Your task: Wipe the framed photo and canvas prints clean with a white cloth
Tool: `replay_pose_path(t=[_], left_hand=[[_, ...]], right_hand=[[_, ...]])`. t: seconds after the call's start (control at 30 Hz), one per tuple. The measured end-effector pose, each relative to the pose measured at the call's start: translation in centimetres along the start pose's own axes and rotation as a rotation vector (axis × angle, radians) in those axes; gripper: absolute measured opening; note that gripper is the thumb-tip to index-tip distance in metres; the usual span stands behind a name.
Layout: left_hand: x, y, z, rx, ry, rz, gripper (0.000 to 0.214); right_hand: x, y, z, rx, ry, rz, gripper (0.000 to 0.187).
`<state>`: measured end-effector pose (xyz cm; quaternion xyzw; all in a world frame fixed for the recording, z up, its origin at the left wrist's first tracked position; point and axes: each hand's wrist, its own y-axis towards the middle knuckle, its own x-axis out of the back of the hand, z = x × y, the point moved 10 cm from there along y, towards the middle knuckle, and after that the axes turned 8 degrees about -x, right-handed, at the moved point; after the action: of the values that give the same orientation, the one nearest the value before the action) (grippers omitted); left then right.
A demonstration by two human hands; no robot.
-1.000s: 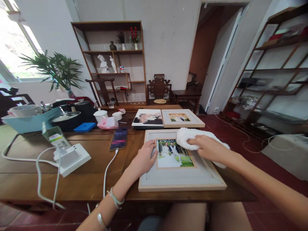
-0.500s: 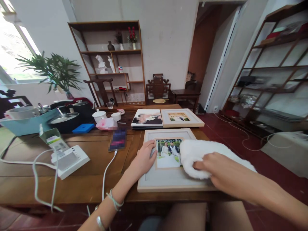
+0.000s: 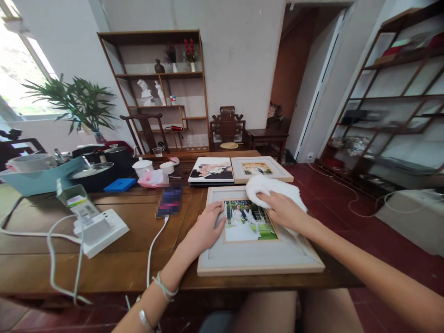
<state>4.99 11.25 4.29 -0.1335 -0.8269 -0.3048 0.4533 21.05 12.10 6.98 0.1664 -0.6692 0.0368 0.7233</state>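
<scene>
A pale wooden picture frame lies face up near the table's front edge, with a wide light mount around a wedding photo. My left hand rests on its left side, fingers stretched out and thumb apart, touching the frame beside the photo. Bunched in my right hand is a fluffy white towel. The towel lies over the frame's upper right part and covers the photo's top right corner. The fingers of my right hand are closed around it, partly hidden by its folds.
Behind the frame lie another framed photo and a photo panel. To the left are a phone on a white cable, an opened white box, a blue block, cups and pots. The table's edge is close at right.
My right hand and the towel have moved up and left across the frame, uncovering its lower right corner and the photo's right side. My left hand has stayed in place.
</scene>
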Motion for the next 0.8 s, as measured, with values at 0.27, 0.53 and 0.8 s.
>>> replay_pose_path(t=[0.27,0.53,0.8], left_hand=[[0.0,-0.2,0.1,0.006,0.004,-0.021,0.024],[-0.1,-0.1,0.5,0.023,-0.013,-0.033,0.032],[0.0,-0.3,0.9,0.025,-0.001,-0.084,0.033]], right_hand=[[-1.6,-0.2,4.4,0.209,-0.056,0.136,0.057],[1.1,-9.2,3.2,0.15,0.095,0.478,0.054],[0.6,-8.6,6.9,0.221,0.166,0.391,0.056]])
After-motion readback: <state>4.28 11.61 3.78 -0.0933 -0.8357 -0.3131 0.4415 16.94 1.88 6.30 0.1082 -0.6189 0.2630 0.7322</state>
